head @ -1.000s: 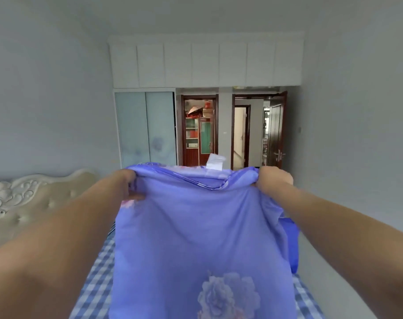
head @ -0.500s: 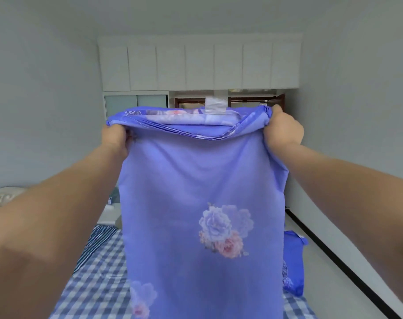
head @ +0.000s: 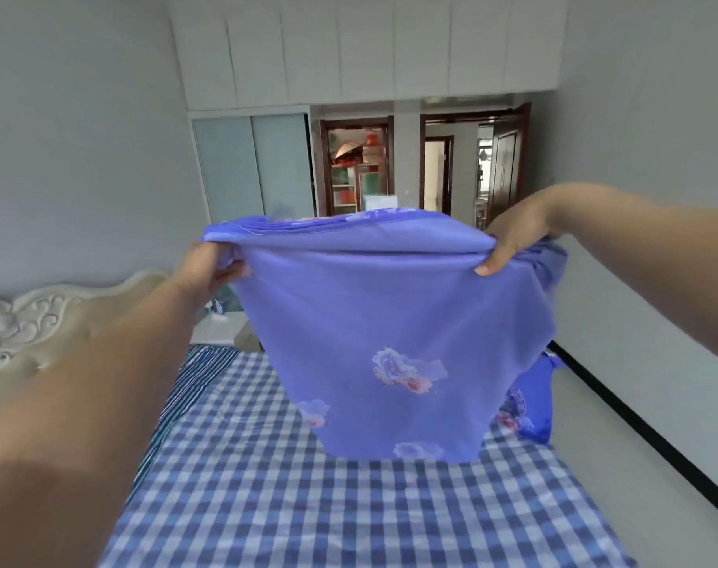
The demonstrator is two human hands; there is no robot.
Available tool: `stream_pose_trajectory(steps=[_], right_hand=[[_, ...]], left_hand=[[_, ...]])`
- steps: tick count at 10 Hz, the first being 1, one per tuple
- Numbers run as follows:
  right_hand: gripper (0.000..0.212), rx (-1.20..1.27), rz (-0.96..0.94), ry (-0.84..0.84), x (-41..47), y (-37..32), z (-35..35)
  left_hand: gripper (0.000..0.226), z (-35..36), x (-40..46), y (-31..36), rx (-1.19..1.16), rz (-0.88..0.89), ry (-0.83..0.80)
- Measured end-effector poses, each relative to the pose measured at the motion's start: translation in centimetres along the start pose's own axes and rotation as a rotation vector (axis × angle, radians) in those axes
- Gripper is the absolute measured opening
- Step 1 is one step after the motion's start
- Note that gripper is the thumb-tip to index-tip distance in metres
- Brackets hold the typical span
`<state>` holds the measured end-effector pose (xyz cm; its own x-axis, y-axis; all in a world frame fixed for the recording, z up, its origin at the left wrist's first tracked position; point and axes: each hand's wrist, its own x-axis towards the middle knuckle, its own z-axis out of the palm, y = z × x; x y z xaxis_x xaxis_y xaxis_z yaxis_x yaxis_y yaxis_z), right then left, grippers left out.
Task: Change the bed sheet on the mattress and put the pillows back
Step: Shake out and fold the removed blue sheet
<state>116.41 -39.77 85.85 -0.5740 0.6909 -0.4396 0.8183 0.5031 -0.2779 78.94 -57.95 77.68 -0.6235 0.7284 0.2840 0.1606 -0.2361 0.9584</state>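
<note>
A purple sheet with pink and white flowers (head: 373, 330) hangs in the air over the bed, still folded in layers along its top edge. My left hand (head: 209, 266) grips the top left corner. My right hand (head: 510, 235) pinches the top right corner, thumb in front. The sheet's lower edge hangs just above the blue and white checked mattress cover (head: 308, 498). A blue flowered pillow (head: 531, 407) stands at the bed's far right edge, partly hidden behind the sheet.
A cream carved headboard (head: 33, 325) stands at the left. A striped cloth (head: 193, 379) runs along the bed's left side. A white bedside unit (head: 222, 327) lies beyond the bed. Wardrobe doors (head: 252, 166) and two open doorways are at the back; bare floor (head: 594, 420) runs along the right wall.
Both hands came down from head height with the sheet, which now billows out over the bed. The camera tilted down, showing more of the mattress.
</note>
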Motion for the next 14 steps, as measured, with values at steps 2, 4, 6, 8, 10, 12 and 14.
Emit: stream_pose_trajectory(steps=[2,4,6,8,10,12,14], right_hand=[[0.063,0.189,0.089,-0.431,6.7,1.8,13.7],[0.084,0.437,0.183,-0.570,9.0,5.0,28.9],[0.068,0.465,0.304,-0.751,7.0,8.4,45.3],[0.049,0.252,0.326,-0.649,0.2,8.3,58.7],[0.012,0.035,0.210,-0.226,-6.7,7.0,65.2],[0.041,0.026,0.159,0.439,-14.4,6.3,70.4],[0.045,-0.157,0.089,0.323,-19.8,5.0,73.8]], left_hand=[[0.017,-5.8,-2.5,-8.0,0.390,-0.119,0.040],[0.011,-9.3,-8.0,-19.4,0.607,-0.619,-0.362],[0.019,-10.3,-18.0,-29.3,1.325,-0.940,-0.923],[0.012,-13.0,-31.2,-32.8,1.543,-0.923,-0.997],[0.031,-16.7,-42.1,-34.3,1.506,-0.780,-0.755],[0.020,-20.0,-49.0,-34.6,1.512,-0.397,-0.661],[0.021,-22.5,-52.7,-33.0,1.561,-0.284,-0.726]])
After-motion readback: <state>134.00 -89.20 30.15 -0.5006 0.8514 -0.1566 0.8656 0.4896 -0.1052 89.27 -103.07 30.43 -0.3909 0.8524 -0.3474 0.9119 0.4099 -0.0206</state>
